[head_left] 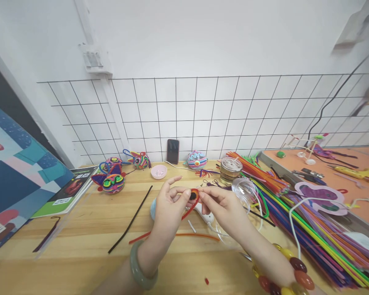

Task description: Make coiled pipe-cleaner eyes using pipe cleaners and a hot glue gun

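Between my two hands is a small round coil of pipe cleaner, black in the middle with orange and red around it. A red tail hangs down from the coil. My left hand pinches its left side between thumb and finger. On the opposite side, the fingertips of my right hand close on the red outer strand. Behind my hands lies a white glue gun, partly covered. A light blue ball shows just past my left hand. An orange pipe cleaner lies beneath my wrists.
A black pipe cleaner lies to the left. Colourful yarn-wrapped ornaments, a pink dish and a phone stand at the back. To the right are a clear jar, pipe cleaner bundles and a white cable.
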The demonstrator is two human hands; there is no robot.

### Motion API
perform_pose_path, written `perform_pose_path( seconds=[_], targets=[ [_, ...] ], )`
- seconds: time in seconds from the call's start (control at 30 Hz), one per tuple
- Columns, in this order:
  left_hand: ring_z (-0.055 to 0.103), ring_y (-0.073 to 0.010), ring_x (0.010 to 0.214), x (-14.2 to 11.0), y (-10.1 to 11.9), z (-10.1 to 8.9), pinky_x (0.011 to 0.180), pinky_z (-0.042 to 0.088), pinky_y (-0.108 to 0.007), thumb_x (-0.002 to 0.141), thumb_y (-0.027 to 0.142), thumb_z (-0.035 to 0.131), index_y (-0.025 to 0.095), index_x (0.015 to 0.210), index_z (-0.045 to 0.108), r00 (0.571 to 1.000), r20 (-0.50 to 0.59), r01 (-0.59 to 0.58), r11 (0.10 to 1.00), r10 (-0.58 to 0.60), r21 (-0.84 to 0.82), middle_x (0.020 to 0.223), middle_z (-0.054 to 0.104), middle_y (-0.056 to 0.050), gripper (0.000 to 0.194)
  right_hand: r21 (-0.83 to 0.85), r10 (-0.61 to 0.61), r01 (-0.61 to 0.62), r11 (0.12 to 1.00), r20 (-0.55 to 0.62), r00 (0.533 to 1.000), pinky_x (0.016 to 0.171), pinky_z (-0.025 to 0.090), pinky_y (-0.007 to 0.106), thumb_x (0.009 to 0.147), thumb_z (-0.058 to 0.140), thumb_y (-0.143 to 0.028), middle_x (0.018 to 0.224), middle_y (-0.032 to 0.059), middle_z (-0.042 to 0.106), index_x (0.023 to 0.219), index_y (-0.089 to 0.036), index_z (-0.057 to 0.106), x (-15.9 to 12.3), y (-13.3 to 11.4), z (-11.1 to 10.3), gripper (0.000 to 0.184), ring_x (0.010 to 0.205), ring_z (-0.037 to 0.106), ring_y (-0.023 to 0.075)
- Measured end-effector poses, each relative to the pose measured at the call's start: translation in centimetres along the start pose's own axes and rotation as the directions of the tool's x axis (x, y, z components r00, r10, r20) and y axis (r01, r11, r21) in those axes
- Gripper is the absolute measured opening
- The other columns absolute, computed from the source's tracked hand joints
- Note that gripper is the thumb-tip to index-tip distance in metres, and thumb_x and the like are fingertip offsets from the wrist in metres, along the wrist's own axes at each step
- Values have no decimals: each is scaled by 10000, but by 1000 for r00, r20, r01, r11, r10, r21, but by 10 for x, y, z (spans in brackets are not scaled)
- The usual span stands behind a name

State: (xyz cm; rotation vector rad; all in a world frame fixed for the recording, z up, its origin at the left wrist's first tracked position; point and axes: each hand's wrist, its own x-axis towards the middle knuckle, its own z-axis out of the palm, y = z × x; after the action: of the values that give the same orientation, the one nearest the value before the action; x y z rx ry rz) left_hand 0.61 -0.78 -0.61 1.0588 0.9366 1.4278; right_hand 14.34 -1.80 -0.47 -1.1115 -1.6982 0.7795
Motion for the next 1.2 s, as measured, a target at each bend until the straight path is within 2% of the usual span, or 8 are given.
perform_pose_path(
  seconds=[0.13,0.27,0.47,0.8,1.03,1.2],
  targets=[
    [616,-134,562,-1,0,0,577,515,-271,664,216,653,153,1057,420,1000,6,-20,1000,20,10,680,631,3,462,16,15,-16,1000,13,1000,542,393,244,857,459,-289,512,-14,558,809,-160,658,1,1,0,242,515,501,127],
    [613,-127,586,-2,-2,0,598,511,-263,677,208,642,158,1060,422,999,17,-37,999,37,5,683,632,3,444,28,44,-44,999,14,999,559,397,250,846,478,-296,511,-12,565,838,-157,668,1,0,0,236,529,508,132],
    [616,-134,584,-2,-2,0,600,509,-273,665,222,650,157,1051,425,1000,-2,-3,1000,3,3,682,635,-2,451,80,102,-106,991,49,994,576,405,246,832,498,-312,502,-15,575,822,-148,668,3,-1,-2,236,517,517,124],
    [611,-125,552,-2,-3,1,577,492,-251,652,208,642,163,1036,440,999,11,-44,999,43,31,655,619,15,436,52,134,-144,988,157,978,517,374,220,837,490,-327,497,-19,548,674,-152,601,4,-3,-8,263,479,490,106],
    [624,-131,606,-2,-6,0,617,502,-257,664,216,641,167,1041,447,996,40,-80,996,78,30,672,621,11,427,35,152,-161,986,169,974,504,374,215,843,472,-342,488,-20,543,624,-157,540,4,-4,-8,294,466,489,104],
    [604,-122,553,-1,-8,0,577,508,-265,668,212,638,161,1071,429,997,58,-58,998,56,29,667,616,12,457,88,175,-193,977,185,967,498,392,210,821,497,-358,468,-26,537,599,-160,512,5,-4,-10,298,445,504,100]
  ],
)
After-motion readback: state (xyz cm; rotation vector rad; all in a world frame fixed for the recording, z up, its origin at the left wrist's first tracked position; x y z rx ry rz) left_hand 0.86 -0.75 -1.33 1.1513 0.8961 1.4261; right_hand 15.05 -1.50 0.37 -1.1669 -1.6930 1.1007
